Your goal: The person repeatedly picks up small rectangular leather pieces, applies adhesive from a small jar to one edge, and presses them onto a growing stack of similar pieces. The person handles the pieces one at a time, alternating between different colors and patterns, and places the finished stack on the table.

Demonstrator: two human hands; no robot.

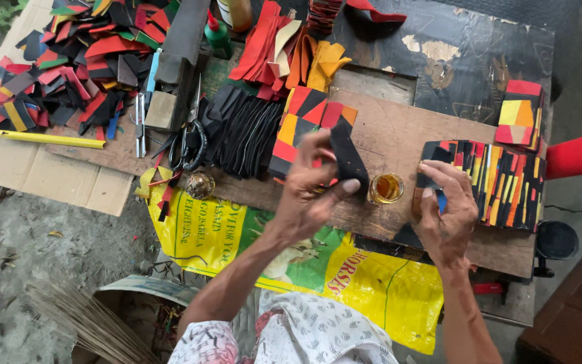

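Nearest, the left hand (311, 192) pinches a flat black strip (349, 160) between thumb and fingers, lifted just above the worn wooden surface (399, 135). The right hand (447, 209) presses spread fingers on a row of red, yellow and black patchwork pieces (506, 182). Best keep the strip level beside the small amber-filled jar (386, 188). Farther left, black-handled scissors (190, 145) and scraps crowd the room.

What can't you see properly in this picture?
- Head view: the left hand covers the lower end of the black strip it holds.
- The right hand hides a small blue thing.
- The red cylinder is cut off by the right edge.
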